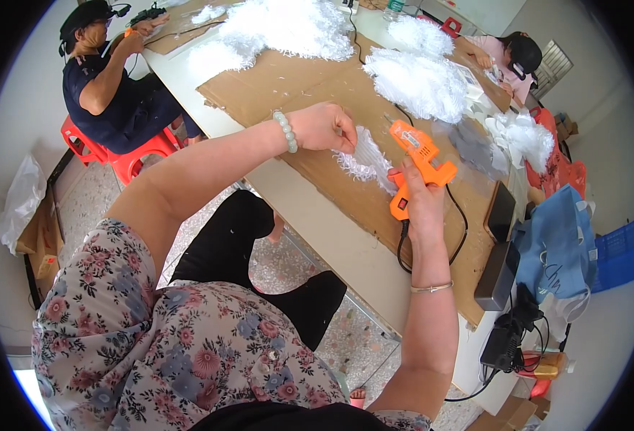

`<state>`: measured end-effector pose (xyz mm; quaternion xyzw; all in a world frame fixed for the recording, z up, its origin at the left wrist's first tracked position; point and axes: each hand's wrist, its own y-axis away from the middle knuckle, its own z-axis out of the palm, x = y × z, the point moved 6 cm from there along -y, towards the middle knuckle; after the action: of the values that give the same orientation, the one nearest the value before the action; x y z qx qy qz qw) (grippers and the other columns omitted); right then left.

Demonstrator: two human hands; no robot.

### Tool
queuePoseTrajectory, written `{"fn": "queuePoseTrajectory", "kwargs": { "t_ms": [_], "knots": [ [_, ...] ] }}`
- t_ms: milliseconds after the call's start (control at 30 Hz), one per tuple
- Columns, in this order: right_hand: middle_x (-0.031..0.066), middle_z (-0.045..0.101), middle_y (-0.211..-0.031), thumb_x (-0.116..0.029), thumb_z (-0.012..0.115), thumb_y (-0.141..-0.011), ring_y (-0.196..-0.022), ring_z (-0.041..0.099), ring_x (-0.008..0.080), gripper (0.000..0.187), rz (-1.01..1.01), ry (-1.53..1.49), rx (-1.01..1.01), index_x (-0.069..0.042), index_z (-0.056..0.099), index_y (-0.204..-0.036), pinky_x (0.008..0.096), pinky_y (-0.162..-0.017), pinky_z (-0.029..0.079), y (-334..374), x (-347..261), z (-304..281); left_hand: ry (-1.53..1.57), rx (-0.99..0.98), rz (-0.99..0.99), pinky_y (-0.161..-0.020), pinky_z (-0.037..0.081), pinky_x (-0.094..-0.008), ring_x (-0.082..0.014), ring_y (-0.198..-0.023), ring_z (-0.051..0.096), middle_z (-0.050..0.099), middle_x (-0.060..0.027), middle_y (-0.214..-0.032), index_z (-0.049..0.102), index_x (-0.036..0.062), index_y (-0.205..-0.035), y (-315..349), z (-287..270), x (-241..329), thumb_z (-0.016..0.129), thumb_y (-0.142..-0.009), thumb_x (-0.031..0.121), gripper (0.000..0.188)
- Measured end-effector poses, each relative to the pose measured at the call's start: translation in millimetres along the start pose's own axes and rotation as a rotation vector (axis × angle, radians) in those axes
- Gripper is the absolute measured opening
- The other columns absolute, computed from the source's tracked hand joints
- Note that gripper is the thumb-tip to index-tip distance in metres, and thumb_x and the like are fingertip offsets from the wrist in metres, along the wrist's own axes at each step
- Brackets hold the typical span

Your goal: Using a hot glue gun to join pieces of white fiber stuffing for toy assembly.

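Observation:
In my right hand (423, 202) is an orange glue gun (416, 144), gripped by its handle with the nozzle pointing away from me. Its dark cord (404, 248) hangs down past my wrist. My left hand (325, 128) is closed in a pinch at the upper end of a white fringed strip (358, 168). That strip lies curved around a pale mesh-like piece (369, 152) on brown cardboard (295, 86). The lower edge of the mesh piece reaches to the fingers of my right hand.
Fluffy white heaps (421, 82) cover the far side of the table. A phone (501, 210), a dark box (497, 276) and a blue bag (557, 244) stand at the right. One person (108, 79) sits at the far left, another (503, 61) at the far right.

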<state>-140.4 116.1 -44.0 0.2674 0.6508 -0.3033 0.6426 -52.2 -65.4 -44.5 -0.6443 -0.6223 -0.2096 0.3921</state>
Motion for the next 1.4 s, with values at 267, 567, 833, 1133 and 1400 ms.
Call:
{"fn": "queuePoseTrajectory", "kwargs": {
  "t_ms": [267,567,833,1133,1400],
  "knots": [
    [0.0050,0.063,-0.082,-0.021,0.060,-0.087,-0.075,0.061,0.0135,0.025,-0.048,0.012,-0.007,-0.004,0.057,-0.105,0.0262,-0.064,0.046,-5,7,-3,-0.449,0.326,-0.098,-0.070,0.046,-0.0349,-0.0236,-0.077,0.056,0.062,-0.0080,-0.074,0.068,0.0059,-0.079,30,-30,-3,0.066,-0.078,0.022,0.017],
    [0.0047,0.063,-0.083,-0.021,0.060,-0.087,-0.074,0.061,0.0126,0.025,-0.007,0.035,0.005,-0.004,0.058,-0.106,0.0257,-0.064,0.046,0,-1,1,-0.422,0.272,0.131,-0.075,0.045,-0.0342,-0.0265,-0.082,0.054,0.061,-0.0089,-0.079,0.066,0.0043,-0.077,22,5,12,0.065,-0.071,0.007,0.007],
    [0.0026,0.061,-0.089,-0.020,0.060,-0.088,-0.077,0.060,0.0108,0.024,-0.014,-0.042,-0.015,-0.004,0.058,-0.106,0.0235,-0.063,0.046,-2,2,0,-0.269,0.489,0.188,-0.080,0.044,-0.0340,-0.0276,-0.078,0.055,0.062,-0.0109,-0.077,0.066,0.0043,-0.081,21,-10,25,0.063,-0.074,0.009,0.009],
    [0.0024,0.062,-0.088,-0.020,0.060,-0.088,-0.078,0.059,0.0095,0.022,-0.012,-0.035,-0.017,-0.006,0.058,-0.104,0.0228,-0.063,0.045,1,-3,2,-0.484,0.325,0.110,-0.077,0.045,-0.0355,-0.0275,-0.080,0.056,0.062,-0.0094,-0.080,0.066,0.0041,-0.083,11,-6,15,0.063,-0.072,0.007,0.012],
    [0.0033,0.062,-0.087,-0.020,0.058,-0.089,-0.076,0.058,0.0087,0.022,-0.026,-0.033,-0.025,-0.006,0.057,-0.105,0.0224,-0.061,0.045,0,-1,-1,-0.513,0.236,0.410,-0.074,0.046,-0.0356,-0.0276,-0.081,0.056,0.062,-0.0085,-0.082,0.067,0.0059,-0.084,15,5,36,0.062,-0.072,0.001,0.013]
  ]
}}
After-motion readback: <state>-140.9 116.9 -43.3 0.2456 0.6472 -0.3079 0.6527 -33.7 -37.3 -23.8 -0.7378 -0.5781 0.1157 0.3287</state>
